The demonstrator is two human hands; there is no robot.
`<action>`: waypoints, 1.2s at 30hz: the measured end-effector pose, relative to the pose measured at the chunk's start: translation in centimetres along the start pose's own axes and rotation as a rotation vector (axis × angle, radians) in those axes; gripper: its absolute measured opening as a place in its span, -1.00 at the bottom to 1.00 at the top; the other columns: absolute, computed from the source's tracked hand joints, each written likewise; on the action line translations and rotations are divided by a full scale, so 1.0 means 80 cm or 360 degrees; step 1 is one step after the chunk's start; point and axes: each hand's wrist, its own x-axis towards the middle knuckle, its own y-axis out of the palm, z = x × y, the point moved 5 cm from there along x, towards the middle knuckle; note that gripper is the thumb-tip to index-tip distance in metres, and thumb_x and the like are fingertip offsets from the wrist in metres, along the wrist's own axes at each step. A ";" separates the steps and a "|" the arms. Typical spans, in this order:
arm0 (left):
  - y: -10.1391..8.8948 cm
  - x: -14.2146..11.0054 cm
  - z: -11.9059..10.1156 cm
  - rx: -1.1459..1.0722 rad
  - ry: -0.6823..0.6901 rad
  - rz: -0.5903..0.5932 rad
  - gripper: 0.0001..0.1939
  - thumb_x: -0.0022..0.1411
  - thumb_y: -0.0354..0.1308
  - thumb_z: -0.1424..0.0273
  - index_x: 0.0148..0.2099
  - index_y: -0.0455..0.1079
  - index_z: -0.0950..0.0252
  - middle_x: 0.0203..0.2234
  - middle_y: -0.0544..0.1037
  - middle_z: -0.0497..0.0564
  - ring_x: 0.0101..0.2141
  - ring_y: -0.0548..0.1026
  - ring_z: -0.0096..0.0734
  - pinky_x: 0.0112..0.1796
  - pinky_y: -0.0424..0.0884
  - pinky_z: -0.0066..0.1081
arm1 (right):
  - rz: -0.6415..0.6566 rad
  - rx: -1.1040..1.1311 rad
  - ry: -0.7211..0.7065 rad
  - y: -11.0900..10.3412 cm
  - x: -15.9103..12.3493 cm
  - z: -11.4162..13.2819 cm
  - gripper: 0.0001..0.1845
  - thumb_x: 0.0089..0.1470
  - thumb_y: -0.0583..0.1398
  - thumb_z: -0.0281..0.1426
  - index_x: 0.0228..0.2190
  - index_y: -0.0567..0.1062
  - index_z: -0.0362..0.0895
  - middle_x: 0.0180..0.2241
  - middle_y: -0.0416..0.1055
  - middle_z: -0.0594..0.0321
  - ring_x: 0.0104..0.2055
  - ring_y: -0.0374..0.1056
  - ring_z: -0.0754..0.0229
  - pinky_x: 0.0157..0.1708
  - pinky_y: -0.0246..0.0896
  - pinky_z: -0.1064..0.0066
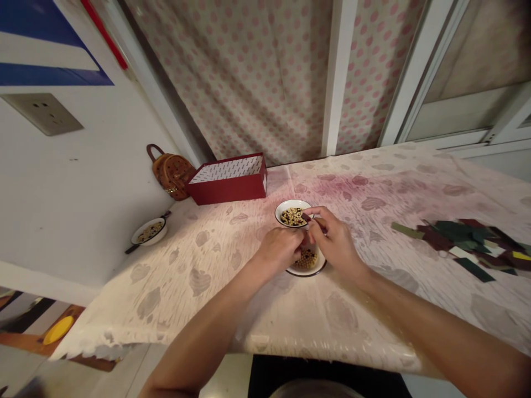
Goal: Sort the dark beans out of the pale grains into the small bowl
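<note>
Working close above a white enamel bowl [286, 203] of mixed grains [292, 217], the right hand [337, 241] is pinched shut, held item unclear; left hand [277, 250] kept curled beside it, grip hidden

A patterned tablecloth [178, 315] holds bowls [149, 232], a red box [227, 185] and dark scraps [464, 237].

Bare forearms [207, 326] angle inward from both sides — the left hand [279, 251] and the right hand [334, 242] nearly touching, both curled downward, knuckles up.
</note>
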 end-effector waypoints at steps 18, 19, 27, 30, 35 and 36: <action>0.003 0.004 -0.003 -0.0059 -0.0157 0.0237 -0.82 -0.03 0.19 0.65 -0.48 0.42 0.25 -0.55 0.51 0.05 -0.50 0.46 -0.22 -0.33 0.39 -0.28 | 0.0003 -0.0027 -0.0010 0.000 0.000 0.001 -0.73 0.23 0.07 -0.35 -0.09 0.47 -0.11 -0.56 0.41 0.34 -0.51 0.33 0.19 -0.43 0.13 0.39; 0.003 0.004 -0.004 -0.0041 -0.0148 0.0231 -0.81 -0.03 0.18 0.66 -0.48 0.42 0.25 -0.57 0.50 0.05 -0.51 0.45 -0.23 -0.34 0.39 -0.29 | 0.0002 -0.0029 -0.0010 0.000 0.000 0.001 -0.73 0.23 0.06 -0.35 -0.09 0.47 -0.11 -0.57 0.41 0.34 -0.51 0.33 0.19 -0.43 0.13 0.39; 0.001 0.003 -0.001 -0.0163 -0.0175 0.0128 -0.81 -0.09 0.19 0.65 -0.54 0.37 0.24 -0.62 0.46 -0.02 -0.54 0.41 -0.32 -0.42 0.32 -0.37 | -0.0003 0.0015 -0.0025 0.003 -0.001 -0.002 -0.73 0.21 0.07 -0.37 -0.09 0.46 -0.09 -0.57 0.39 0.37 -0.55 0.31 0.22 -0.45 0.15 0.40; -0.009 0.003 0.005 -0.0501 -0.0363 0.0089 -0.86 -0.04 0.20 0.60 -0.48 0.42 0.25 -0.56 0.52 -0.03 -0.50 0.44 -0.35 -0.43 0.28 -0.40 | 0.0009 0.0058 -0.0017 0.002 -0.002 0.000 -0.73 0.19 0.06 -0.40 -0.10 0.46 -0.08 -0.60 0.35 0.40 -0.56 0.29 0.23 -0.49 0.12 0.42; -0.021 0.003 0.028 -0.1545 -0.0743 -0.0182 -0.93 0.02 0.26 0.53 -0.38 0.46 0.31 -0.44 0.56 -0.04 -0.40 0.49 -0.45 -0.29 0.37 -0.44 | 0.0107 0.0150 -0.0016 0.005 -0.007 0.008 -0.74 0.21 0.05 -0.39 -0.10 0.45 -0.08 -0.63 0.31 0.44 -0.58 0.26 0.25 -0.48 0.13 0.42; -0.023 0.003 0.033 -0.1674 -0.0791 -0.0239 -0.92 0.03 0.30 0.50 -0.37 0.46 0.32 -0.43 0.56 -0.04 -0.39 0.49 -0.47 -0.26 0.38 -0.44 | 0.0129 0.0166 -0.0018 0.006 -0.008 0.009 -0.75 0.22 0.06 -0.38 -0.09 0.44 -0.08 -0.63 0.31 0.44 -0.58 0.26 0.25 -0.48 0.14 0.41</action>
